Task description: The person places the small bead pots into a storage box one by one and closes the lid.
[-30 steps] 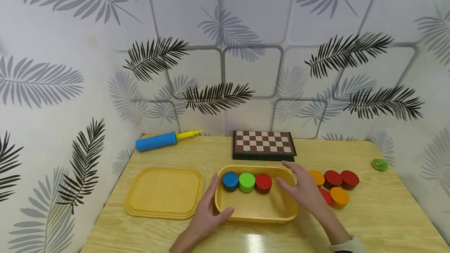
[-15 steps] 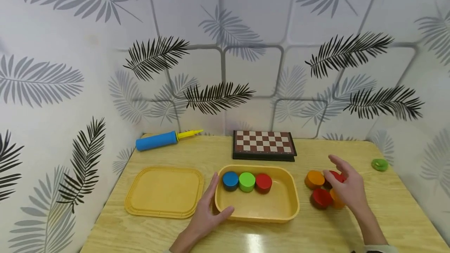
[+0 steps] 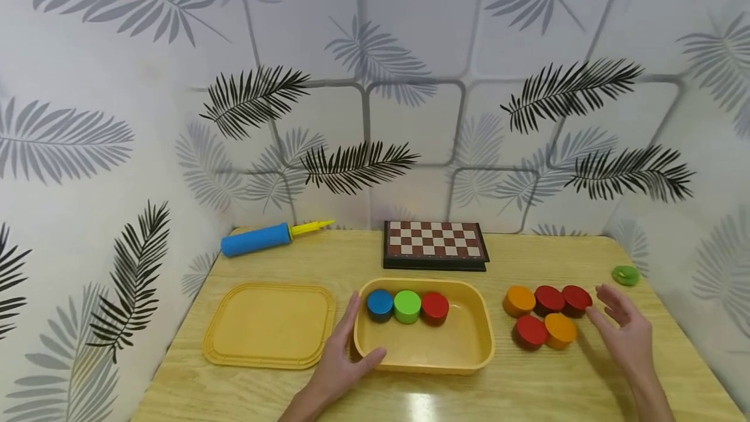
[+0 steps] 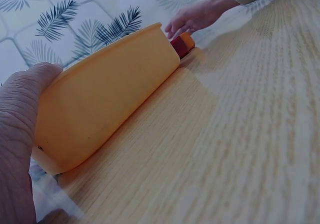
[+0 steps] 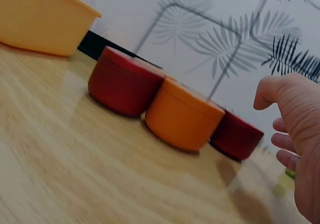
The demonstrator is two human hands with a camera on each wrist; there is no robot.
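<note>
My left hand [image 3: 340,350] rests against the left end of a yellow plastic box [image 3: 424,367], fingers straight along its side. The thumb [image 4: 42,74] reaches the near rim in the left wrist view. Inside the box, a blue round piece [image 3: 379,305], a green one [image 3: 407,307] and a red one [image 3: 435,309] stand in a row. My right hand [image 3: 627,334] is just right of a red round piece [image 3: 577,301], fingers loosely bent with nothing in them. An orange piece [image 5: 182,116] and a dark red piece [image 5: 122,82] stand left of it in the right wrist view.
A flat yellow lid [image 3: 269,324] lies left of the box. Behind are a blue and yellow hand pump [image 3: 258,239] and a checkered game board [image 3: 435,243]. A small green object [image 3: 625,275] lies at the far right. Walls enclose the table's back and sides.
My right hand has moved right, from over the box, past the loose round pieces to their right side. The left hand stays at the box. The view has shifted slightly.
</note>
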